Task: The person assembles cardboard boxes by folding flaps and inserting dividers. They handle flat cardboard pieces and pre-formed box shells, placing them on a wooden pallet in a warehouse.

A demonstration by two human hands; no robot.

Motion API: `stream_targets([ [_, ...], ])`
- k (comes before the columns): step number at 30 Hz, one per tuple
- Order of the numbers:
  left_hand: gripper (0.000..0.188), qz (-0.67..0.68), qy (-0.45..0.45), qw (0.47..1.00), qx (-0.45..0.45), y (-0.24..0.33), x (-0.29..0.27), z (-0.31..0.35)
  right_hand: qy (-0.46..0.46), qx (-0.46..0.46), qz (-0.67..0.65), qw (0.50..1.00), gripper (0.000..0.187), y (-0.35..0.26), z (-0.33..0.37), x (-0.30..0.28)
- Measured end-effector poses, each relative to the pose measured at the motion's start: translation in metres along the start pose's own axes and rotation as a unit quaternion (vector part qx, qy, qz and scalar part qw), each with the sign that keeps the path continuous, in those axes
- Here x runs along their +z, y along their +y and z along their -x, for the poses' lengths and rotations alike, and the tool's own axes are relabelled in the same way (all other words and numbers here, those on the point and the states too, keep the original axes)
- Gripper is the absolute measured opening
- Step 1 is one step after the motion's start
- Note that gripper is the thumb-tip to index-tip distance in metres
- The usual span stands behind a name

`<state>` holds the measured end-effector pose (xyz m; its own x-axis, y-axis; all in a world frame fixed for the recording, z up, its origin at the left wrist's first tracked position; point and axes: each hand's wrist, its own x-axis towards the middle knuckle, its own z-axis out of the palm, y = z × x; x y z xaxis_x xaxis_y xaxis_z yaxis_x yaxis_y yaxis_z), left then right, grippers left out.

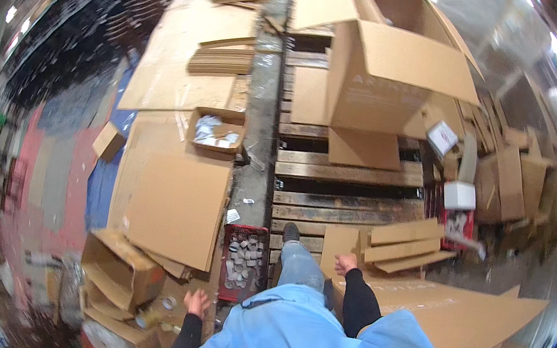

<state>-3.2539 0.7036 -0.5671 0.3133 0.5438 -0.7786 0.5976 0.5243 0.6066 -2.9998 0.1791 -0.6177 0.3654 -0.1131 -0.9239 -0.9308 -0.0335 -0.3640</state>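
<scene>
My left hand (196, 302) is held low at my left side, its fingers apart and nothing in it. It is nearest to an open cardboard box (137, 264) lying on its side and a red crate (219, 297) of small whitish pieces. My right hand (346, 263) is out in front of my body with the fingers curled in, and no object shows in it. Close beside it are a cardboard sheet (338, 243) and several stacked cardboard strips (404, 244); I cannot tell whether the hand touches them.
My shoe (291, 232) is on slatted wooden pallets (345, 203). A large open carton (390, 90) stands ahead. Flat cardboard (175, 202) and a small box (240, 120) of white scraps lie left. A large cardboard sheet (465, 318) and piled cardboard (506, 177) are right.
</scene>
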Motion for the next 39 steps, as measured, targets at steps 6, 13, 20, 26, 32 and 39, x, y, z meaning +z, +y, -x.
stream_targets([
  [6,0.025,-0.232,-0.223,0.937,0.137,0.21,0.277,-0.036,0.089,-0.077,-0.232,0.966,0.02,-0.042,0.045,-0.03],
  [13,0.029,-0.237,-0.326,0.83,0.385,0.429,0.579,-0.016,0.232,-0.049,-0.387,0.891,0.025,-0.041,0.073,-0.072],
  [20,0.071,-0.242,-0.228,0.666,0.667,0.582,0.829,0.001,0.35,-0.196,-0.415,0.816,0.042,-0.226,0.048,-0.056],
  [26,0.11,-0.316,-0.396,0.803,0.313,0.628,0.971,-0.085,0.411,-0.43,-0.254,0.762,0.072,-0.6,0.061,-0.049],
  [32,0.113,-0.324,-0.514,0.79,0.086,0.64,1.025,-0.061,0.41,-0.318,-0.268,0.812,0.094,-0.714,-0.038,-0.05],
  [39,0.099,-0.299,-0.561,0.764,-0.111,0.679,1.066,-0.087,0.446,-0.225,-0.228,0.836,0.116,-0.806,-0.054,0.015],
])
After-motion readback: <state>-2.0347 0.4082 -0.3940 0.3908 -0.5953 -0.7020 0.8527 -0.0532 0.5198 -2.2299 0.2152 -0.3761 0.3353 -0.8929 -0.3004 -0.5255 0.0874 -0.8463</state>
